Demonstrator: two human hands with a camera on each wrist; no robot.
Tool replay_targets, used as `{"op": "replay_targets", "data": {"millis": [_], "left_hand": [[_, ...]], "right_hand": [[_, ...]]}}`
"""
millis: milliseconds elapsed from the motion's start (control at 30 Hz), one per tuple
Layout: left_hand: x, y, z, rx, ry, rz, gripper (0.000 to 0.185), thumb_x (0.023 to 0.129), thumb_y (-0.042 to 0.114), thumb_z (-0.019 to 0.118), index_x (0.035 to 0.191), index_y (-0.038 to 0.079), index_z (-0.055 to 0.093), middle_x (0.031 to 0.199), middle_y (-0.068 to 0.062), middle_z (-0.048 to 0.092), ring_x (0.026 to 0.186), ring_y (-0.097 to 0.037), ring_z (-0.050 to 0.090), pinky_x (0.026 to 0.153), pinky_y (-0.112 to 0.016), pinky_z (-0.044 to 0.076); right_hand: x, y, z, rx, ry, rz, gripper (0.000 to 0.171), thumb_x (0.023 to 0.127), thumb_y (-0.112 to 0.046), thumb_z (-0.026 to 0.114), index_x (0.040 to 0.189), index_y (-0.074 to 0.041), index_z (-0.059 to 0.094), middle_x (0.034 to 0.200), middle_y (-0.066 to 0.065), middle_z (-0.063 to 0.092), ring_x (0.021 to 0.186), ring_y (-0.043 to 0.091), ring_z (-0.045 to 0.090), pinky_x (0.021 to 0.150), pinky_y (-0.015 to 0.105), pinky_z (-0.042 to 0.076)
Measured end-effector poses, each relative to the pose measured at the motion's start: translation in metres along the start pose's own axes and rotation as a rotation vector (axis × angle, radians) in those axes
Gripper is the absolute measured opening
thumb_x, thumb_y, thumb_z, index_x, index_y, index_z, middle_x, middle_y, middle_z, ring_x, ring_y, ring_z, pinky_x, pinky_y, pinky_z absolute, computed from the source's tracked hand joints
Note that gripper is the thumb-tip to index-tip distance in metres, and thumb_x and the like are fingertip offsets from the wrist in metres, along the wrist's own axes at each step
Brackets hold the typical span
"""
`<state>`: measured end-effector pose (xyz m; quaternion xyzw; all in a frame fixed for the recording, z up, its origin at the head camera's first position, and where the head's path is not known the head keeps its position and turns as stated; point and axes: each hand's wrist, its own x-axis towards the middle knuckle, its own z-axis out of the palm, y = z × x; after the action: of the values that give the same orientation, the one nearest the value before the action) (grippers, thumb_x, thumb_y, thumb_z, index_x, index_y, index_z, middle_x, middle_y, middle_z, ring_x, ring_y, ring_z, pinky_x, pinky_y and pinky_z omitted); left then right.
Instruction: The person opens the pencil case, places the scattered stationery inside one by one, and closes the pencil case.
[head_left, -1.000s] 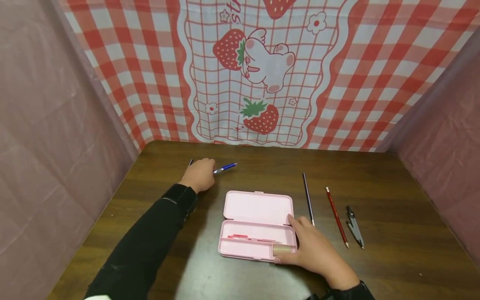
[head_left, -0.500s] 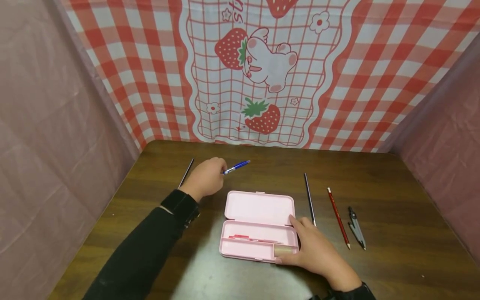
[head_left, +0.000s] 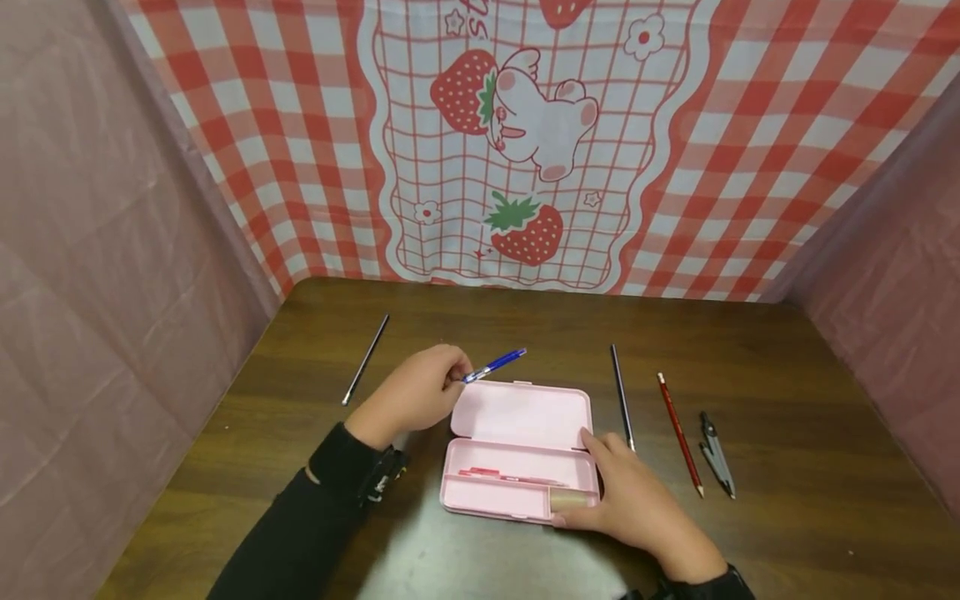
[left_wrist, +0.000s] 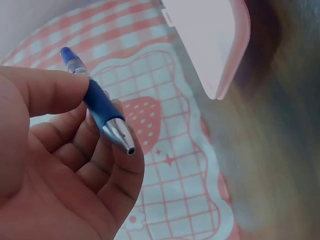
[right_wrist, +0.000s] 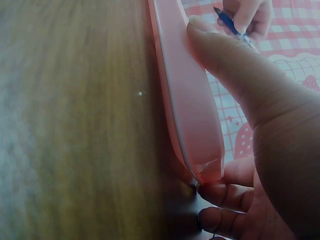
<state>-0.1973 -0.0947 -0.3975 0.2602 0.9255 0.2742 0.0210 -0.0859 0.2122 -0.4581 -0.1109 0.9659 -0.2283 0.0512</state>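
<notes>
A person's left hand (head_left: 420, 393) pinches a blue pen (head_left: 495, 365) between thumb and curled fingers, above the far left corner of an open pink pencil case (head_left: 517, 450) on a dark wooden table (head_left: 787, 517). The pen's long axis slants, its free end pointing up and to the right toward the checked cloth (head_left: 750, 125). The right hand (head_left: 630, 500) grips the case's right end, thumb on its tray. A dark pencil (head_left: 622, 397), red pencil (head_left: 680, 433) and compass (head_left: 716, 454) lie to the right.

Two dark pencils (head_left: 366, 359) (head_left: 622, 397), a red pencil (head_left: 680, 433) and a compass (head_left: 716, 454) lie on the table (head_left: 810, 467).
</notes>
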Motion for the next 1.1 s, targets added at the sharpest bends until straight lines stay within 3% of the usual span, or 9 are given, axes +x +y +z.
{"op": "replay_targets", "data": {"millis": [167, 333, 467, 767, 1100], "left_hand": [[-0.021, 0.006, -0.001, -0.042, 0.03, -0.015, 0.011, 0.097, 0.009, 0.068, 0.108, 0.011, 0.065, 0.093, 0.002, 0.056, 0.084, -0.016, 0.054, 0.075, -0.033, 0.049], [-0.031, 0.009, 0.008, 0.022, -0.007, 0.077, 0.01, 0.096, 0.008, 0.069, 0.104, 0.013, 0.066, 0.09, 0.005, 0.055, 0.081, -0.013, 0.053, 0.075, -0.033, 0.049], [-0.034, 0.014, 0.014, 0.068, -0.034, 0.141, 0.009, 0.095, 0.009, 0.068, 0.103, 0.013, 0.066, 0.09, 0.005, 0.055, 0.08, -0.013, 0.053, 0.076, -0.032, 0.05], [-0.033, 0.033, 0.021, 0.109, -0.047, 0.203, 0.008, 0.095, 0.008, 0.066, 0.102, 0.012, 0.069, 0.092, 0.003, 0.062, 0.081, -0.012, 0.056, 0.081, -0.032, 0.053], [-0.031, 0.05, 0.032, 0.221, -0.078, 0.189, 0.012, 0.096, 0.008, 0.064, 0.105, 0.014, 0.07, 0.1, 0.003, 0.066, 0.094, -0.013, 0.063, 0.088, -0.033, 0.054]], "right_hand": [[0.002, -0.001, -0.003, -0.008, 0.014, -0.015, 0.132, 0.06, -0.086, 0.077, 0.151, 0.004, 0.045, 0.132, 0.017, 0.054, 0.11, 0.03, 0.06, 0.088, 0.05, 0.052], [0.002, -0.001, -0.003, -0.01, 0.022, -0.022, 0.131, 0.061, -0.086, 0.076, 0.151, 0.004, 0.045, 0.134, 0.017, 0.054, 0.111, 0.031, 0.061, 0.089, 0.051, 0.052], [0.0, -0.001, -0.001, -0.002, 0.026, -0.022, 0.131, 0.06, -0.086, 0.076, 0.151, 0.004, 0.046, 0.135, 0.018, 0.054, 0.112, 0.031, 0.061, 0.09, 0.051, 0.052], [-0.004, 0.0, 0.001, -0.009, 0.062, -0.043, 0.13, 0.059, -0.083, 0.08, 0.148, 0.006, 0.048, 0.127, 0.015, 0.057, 0.104, 0.027, 0.061, 0.085, 0.048, 0.053], [-0.002, 0.0, 0.003, -0.01, 0.082, -0.053, 0.129, 0.06, -0.084, 0.079, 0.148, 0.005, 0.049, 0.125, 0.011, 0.057, 0.103, 0.025, 0.061, 0.085, 0.046, 0.053]]}}
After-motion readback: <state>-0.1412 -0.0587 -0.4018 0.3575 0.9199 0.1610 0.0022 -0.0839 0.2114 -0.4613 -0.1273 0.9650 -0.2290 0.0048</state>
